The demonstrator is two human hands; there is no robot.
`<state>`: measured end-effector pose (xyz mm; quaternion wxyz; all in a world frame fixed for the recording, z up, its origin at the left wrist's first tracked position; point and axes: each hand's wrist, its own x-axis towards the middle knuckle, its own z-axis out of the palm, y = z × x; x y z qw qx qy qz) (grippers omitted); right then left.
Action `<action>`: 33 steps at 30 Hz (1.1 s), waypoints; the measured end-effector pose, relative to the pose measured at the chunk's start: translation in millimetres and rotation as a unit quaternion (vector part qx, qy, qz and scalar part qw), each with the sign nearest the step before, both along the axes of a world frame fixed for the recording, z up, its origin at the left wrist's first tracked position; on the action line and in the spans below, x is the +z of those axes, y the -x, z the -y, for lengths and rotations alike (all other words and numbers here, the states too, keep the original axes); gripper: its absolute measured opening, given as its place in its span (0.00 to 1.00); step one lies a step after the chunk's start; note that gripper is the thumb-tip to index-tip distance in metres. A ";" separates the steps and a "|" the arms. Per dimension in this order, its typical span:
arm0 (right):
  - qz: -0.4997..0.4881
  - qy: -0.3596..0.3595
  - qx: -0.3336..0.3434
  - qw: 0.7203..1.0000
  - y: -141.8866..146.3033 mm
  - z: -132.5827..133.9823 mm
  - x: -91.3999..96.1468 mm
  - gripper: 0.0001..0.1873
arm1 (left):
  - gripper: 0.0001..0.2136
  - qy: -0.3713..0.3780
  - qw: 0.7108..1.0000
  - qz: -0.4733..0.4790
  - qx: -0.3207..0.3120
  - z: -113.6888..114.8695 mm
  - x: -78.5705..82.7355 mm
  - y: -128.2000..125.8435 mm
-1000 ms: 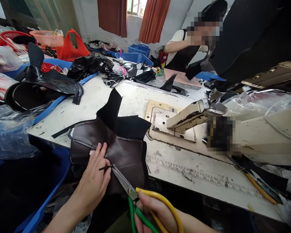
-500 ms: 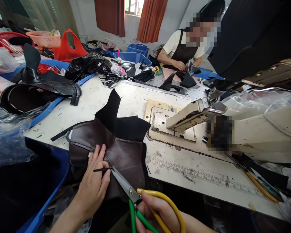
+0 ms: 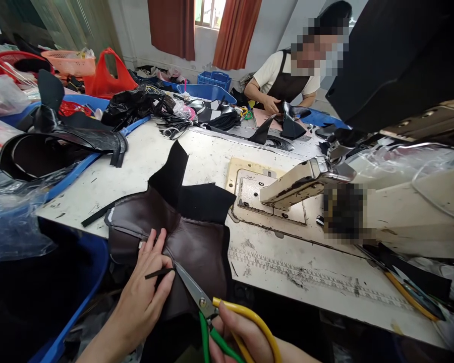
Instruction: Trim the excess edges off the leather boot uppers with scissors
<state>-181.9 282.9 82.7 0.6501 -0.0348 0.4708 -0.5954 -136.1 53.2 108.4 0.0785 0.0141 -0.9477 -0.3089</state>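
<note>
A dark brown leather piece (image 3: pixel 196 242) with black lining lies over the near edge of the white table (image 3: pixel 144 156). My left hand (image 3: pixel 146 292) rests flat on the leather's near left part, fingers stretched, and a thin black trimmed strip (image 3: pixel 157 273) lies across its thumb. My right hand (image 3: pixel 242 335) grips scissors (image 3: pixel 208 307) with one yellow and one green handle. The blades point up-left, their tips meeting the leather beside my left thumb.
A cream sewing machine (image 3: pixel 306 181) stands on the table to the right. Black leather parts in a blue tray (image 3: pixel 60 146) sit at left. Clear plastic bags (image 3: pixel 11 212) lie at far left. Across the table a person (image 3: pixel 287 75) handles black pieces. Baskets and bags fill the back.
The view has shifted slightly. My left hand slid a little toward me on the leather, and the scissors moved with it; the cut strip stays on the thumb.
</note>
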 end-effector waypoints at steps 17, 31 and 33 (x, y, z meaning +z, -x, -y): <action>0.117 -0.109 0.032 0.987 20.7 1.1 43.3 0.42 | 0.06 0.086 0.993 -0.057 -0.059 -0.6 -15.1 -5.2; 0.055 -0.066 0.018 0.996 15.1 -4.7 15.7 0.39 | 0.06 0.042 0.996 -0.028 -0.070 5.1 -11.4 -8.2; 0.061 -0.053 0.014 0.997 14.7 -4.2 13.6 0.39 | 0.06 0.039 0.996 -0.024 -0.072 5.4 -11.2 -8.4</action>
